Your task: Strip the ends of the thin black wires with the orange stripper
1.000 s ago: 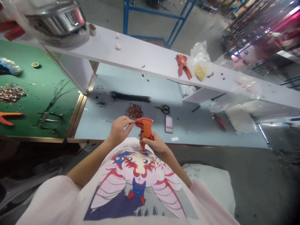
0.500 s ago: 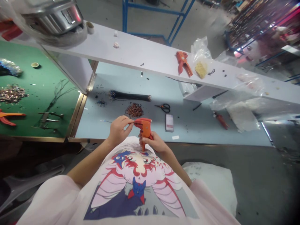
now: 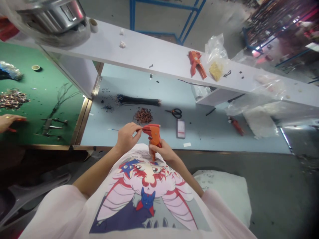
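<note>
My right hand is wrapped round the handles of an orange-red wire stripper, held upright at the bench's front edge. My left hand pinches a thin wire close to the stripper's jaws; its other end sticks out to the left, past my knuckles. Whether the wire's tip is between the jaws is too small to tell. Beyond my hands lie a pile of small copper-coloured bits and a bundle of black wires with bare ends.
Black-handled scissors and a phone-like object lie right of the pile. A second orange stripper rests on the white shelf. At far left, a co-worker's hand is on a red-handled tool over the green mat.
A co-worker's hand has come in at the left edge, onto the red-orange tool. My hands, stripper and wire look nearly the same; the view has shifted slightly.
</note>
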Tool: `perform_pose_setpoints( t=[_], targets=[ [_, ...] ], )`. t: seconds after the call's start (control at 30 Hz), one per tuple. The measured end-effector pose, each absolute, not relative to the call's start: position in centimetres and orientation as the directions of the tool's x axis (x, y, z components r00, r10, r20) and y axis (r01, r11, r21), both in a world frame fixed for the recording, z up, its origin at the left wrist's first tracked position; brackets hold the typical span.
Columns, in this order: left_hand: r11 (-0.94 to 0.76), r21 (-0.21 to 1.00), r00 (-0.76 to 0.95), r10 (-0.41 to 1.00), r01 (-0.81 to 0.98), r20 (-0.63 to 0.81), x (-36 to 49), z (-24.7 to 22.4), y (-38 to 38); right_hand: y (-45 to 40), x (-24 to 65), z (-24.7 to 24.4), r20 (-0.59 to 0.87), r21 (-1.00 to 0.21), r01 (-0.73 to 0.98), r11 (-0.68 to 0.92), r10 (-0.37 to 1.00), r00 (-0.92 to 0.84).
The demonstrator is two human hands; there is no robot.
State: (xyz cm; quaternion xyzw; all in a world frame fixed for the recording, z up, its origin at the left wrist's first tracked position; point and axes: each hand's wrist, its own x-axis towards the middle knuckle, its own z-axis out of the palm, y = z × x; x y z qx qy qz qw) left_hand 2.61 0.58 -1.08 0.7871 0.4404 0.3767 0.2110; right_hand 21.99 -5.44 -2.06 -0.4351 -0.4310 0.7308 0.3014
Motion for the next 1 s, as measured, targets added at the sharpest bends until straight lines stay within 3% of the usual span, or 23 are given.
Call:
perform_pose_setpoints(
  t=[0.23, 0.57, 0.73, 1.0],
  targets=[
    [-0.483, 0.658, 0.326, 0.875, 0.577, 0.357, 2.8, -1.6, 0.5, -5.8, 21.2, -2.7, -0.423, -0.875, -0.080, -0.478, 0.834, -0.353],
    [-0.439, 0.735, 0.217, 0.897, 0.517, 0.384, 2.9, -1.5, 0.8, -5.4, 21.5, -2.6, -0.382, -0.774, -0.401, -0.491, 0.866, -0.323],
    [-0.473, 0.749, 0.208, 0.880, 0.464, 0.427, 3.0, -1.1, 0.4, -5.1, 22.4, -1.4, -0.356, -0.829, -0.347, -0.438, 0.893, -0.277],
    [-0.518, 0.724, 0.155, 0.847, 0.455, 0.508, 2.8, -0.6, 0.3, -5.8, 22.3, -1.0, -0.365, -0.804, -0.314, -0.504, 0.837, -0.408]
  ],
)
